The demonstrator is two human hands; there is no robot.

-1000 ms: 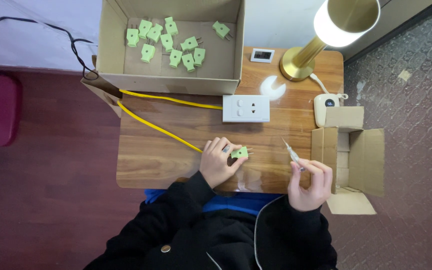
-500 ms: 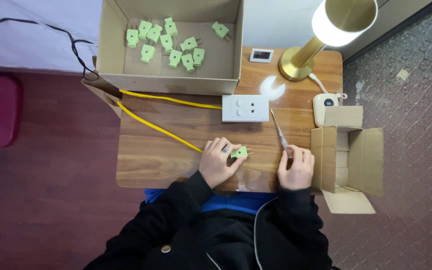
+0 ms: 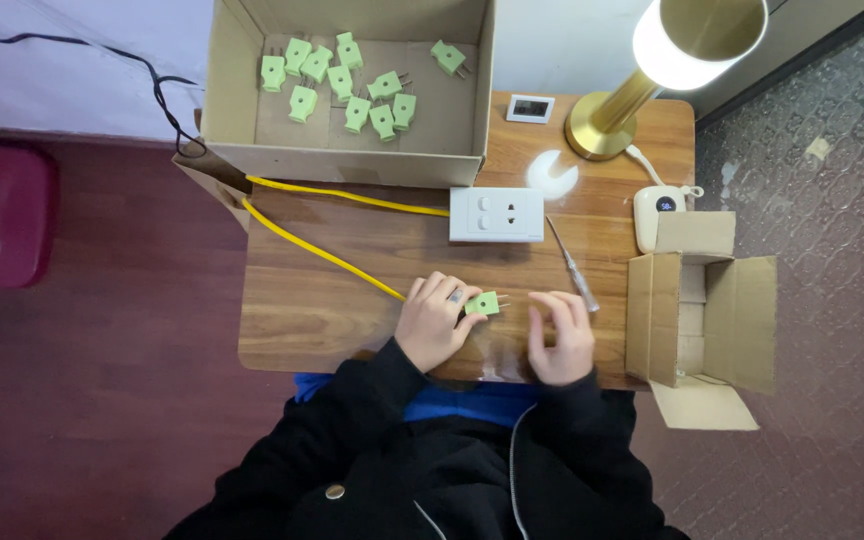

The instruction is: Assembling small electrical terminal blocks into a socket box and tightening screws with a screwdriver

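Pinching a small green plug (image 3: 483,303) between thumb and fingertips, the left hand (image 3: 436,322) rests on the wooden table (image 3: 322,310) near its front edge, closed on the plug with the prongs pointing right. The right hand (image 3: 559,338) lies flat just beside it, fingers loosely spread and holding nothing. A screwdriver (image 3: 573,266) lies on the table touching or just off the right fingertips. Beyond sit a white wall socket (image 3: 497,215) with a yellow cable (image 3: 322,252), and a cardboard box (image 3: 242,60) of more green plugs.
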